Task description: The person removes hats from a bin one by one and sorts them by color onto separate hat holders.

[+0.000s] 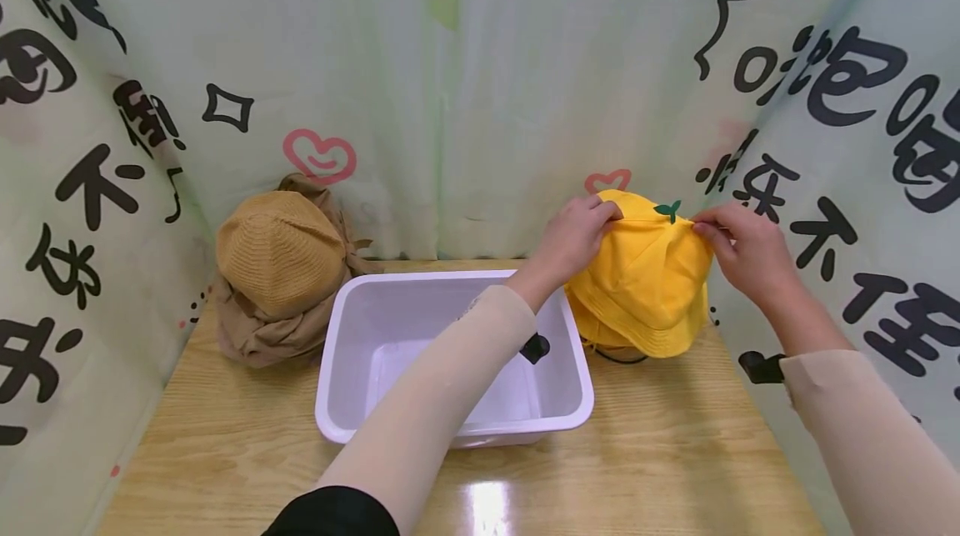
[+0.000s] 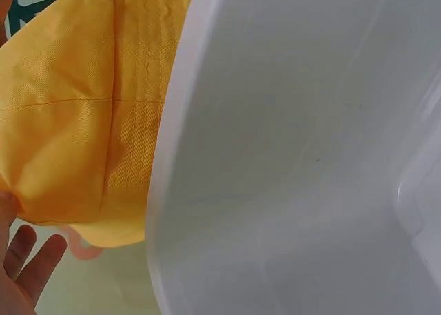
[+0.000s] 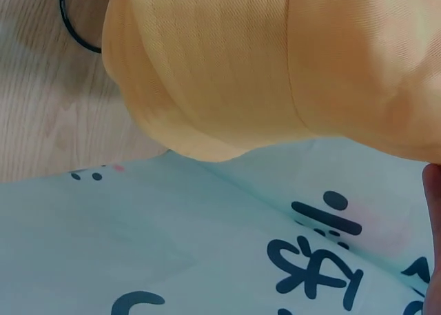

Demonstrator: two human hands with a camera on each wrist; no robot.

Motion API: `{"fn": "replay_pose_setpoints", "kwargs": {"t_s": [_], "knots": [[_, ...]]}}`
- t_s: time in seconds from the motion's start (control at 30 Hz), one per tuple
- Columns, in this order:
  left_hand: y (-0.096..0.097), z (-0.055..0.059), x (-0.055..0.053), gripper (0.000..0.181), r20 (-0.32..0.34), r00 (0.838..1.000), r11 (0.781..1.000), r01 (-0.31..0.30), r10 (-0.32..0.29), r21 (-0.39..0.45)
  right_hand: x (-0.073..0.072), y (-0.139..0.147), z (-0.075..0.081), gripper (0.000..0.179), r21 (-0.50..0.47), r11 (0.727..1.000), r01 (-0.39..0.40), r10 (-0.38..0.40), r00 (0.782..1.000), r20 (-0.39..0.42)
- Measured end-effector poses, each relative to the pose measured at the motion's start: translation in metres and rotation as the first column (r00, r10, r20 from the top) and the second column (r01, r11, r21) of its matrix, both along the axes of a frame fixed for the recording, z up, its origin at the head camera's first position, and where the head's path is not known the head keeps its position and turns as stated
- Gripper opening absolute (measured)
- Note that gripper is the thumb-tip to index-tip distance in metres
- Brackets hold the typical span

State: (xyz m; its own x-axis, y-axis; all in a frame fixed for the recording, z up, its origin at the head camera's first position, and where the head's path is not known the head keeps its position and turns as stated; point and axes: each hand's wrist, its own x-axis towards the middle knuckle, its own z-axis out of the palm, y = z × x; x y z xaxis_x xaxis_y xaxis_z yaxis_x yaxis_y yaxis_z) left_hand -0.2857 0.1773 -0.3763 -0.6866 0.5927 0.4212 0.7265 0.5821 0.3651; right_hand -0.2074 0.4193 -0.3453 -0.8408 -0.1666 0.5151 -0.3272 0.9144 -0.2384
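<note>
A yellow bucket hat (image 1: 651,278) with a small green sprout on its crown is at the right of the table, beside the basin. My left hand (image 1: 576,237) pinches the left side of its crown, and my right hand (image 1: 750,252) pinches the right side. Yellow cloth (image 2: 62,115) fills the left part of the left wrist view, with the left fingers at its edge. In the right wrist view the brim (image 3: 200,74) hangs over the table, and only a sliver of the right hand shows. Below the hat a dark cord (image 1: 621,358) lies on the table.
A pale lilac plastic basin (image 1: 454,433) stands mid-table, with my left forearm crossing above it. To its left sits a tan woven hat (image 1: 281,254) over brown cloth (image 1: 262,340). Printed curtains (image 1: 375,61) enclose the wooden table (image 1: 600,478) at the back and sides.
</note>
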Motion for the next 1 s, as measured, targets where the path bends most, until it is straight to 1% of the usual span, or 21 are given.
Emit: {"fn": "replay_pose_setpoints", "kwargs": {"t_s": [0.13,0.17,0.23,0.3,0.37,0.4,0.47,0.5,0.53,0.6,0.63,0.7,0.73,0.77,0.83,0.93,1.0], "knots": [[0.002,-0.004,0.002,0.021,0.01,1.0,1.0,-0.003,0.003,0.003,0.001,0.0,-0.008,0.009,-0.039,0.999,0.008,-0.009,0.999,-0.033],[0.002,-0.005,0.003,0.021,0.011,1.0,1.0,0.002,-0.002,0.006,0.002,-0.001,-0.01,0.009,-0.067,0.998,0.013,-0.015,0.999,-0.04],[0.004,-0.007,0.004,0.026,-0.006,1.0,1.0,0.019,-0.019,0.008,0.004,-0.002,-0.017,0.016,-0.155,0.988,0.022,-0.027,0.999,-0.029],[0.006,-0.009,0.006,0.044,-0.022,0.999,0.999,0.047,-0.048,-0.019,0.007,-0.005,-0.027,0.027,-0.276,0.961,0.026,-0.024,1.0,0.009],[0.01,-0.011,0.008,0.07,-0.058,0.994,0.993,0.093,-0.097,-0.07,0.012,-0.007,-0.038,0.041,-0.37,0.928,0.041,-0.022,0.998,0.054],[0.013,-0.012,0.009,0.084,-0.08,0.989,0.987,0.118,-0.127,-0.109,0.015,-0.008,-0.044,0.049,-0.4,0.915,0.044,-0.018,0.997,0.07],[0.018,-0.015,0.011,0.106,-0.122,0.975,0.967,0.16,-0.186,-0.2,0.019,-0.009,-0.057,0.062,-0.419,0.907,0.043,-0.008,0.996,0.085],[0.02,-0.016,0.012,0.113,-0.141,0.967,0.955,0.176,-0.214,-0.239,0.021,-0.01,-0.063,0.068,-0.416,0.909,0.04,-0.005,0.996,0.085],[0.022,-0.018,0.012,0.118,-0.15,0.961,0.946,0.185,-0.23,-0.265,0.023,-0.01,-0.068,0.074,-0.402,0.915,0.044,-0.01,0.996,0.086],[0.023,-0.021,0.013,0.124,-0.111,0.963,0.932,0.203,-0.245,-0.299,0.023,-0.011,-0.077,0.083,-0.382,0.923,0.04,-0.008,0.996,0.086],[0.024,-0.023,0.013,0.125,-0.082,0.966,0.929,0.208,-0.243,-0.305,0.022,-0.011,-0.08,0.086,-0.374,0.927,0.037,-0.005,0.996,0.086],[0.024,-0.027,0.011,0.126,-0.01,0.973,0.932,0.22,-0.232,-0.289,0.02,-0.012,-0.084,0.088,-0.369,0.929,0.037,-0.006,0.996,0.085],[0.023,-0.028,0.01,0.126,0.023,0.973,0.934,0.227,-0.229,-0.276,0.018,-0.012,-0.086,0.089,-0.369,0.929,0.038,-0.006,0.996,0.087],[0.022,-0.029,0.009,0.126,0.038,0.972,0.935,0.232,-0.231,-0.268,0.017,-0.013,-0.087,0.088,-0.372,0.927,0.042,-0.008,0.996,0.091],[0.022,-0.03,0.008,0.126,0.031,0.97,0.934,0.24,-0.24,-0.266,0.015,-0.013,-0.089,0.088,-0.392,0.918,0.055,-0.017,0.995,0.099],[0.021,-0.03,0.007,0.126,0.004,0.965,0.929,0.255,-0.263,-0.267,0.015,-0.014,-0.092,0.09,-0.433,0.897,0.092,-0.035,0.99,0.138],[0.022,-0.031,0.007,0.126,0.007,0.965,0.927,0.255,-0.263,-0.277,0.015,-0.013,-0.095,0.092,-0.447,0.886,0.12,-0.049,0.985,0.167]]}}
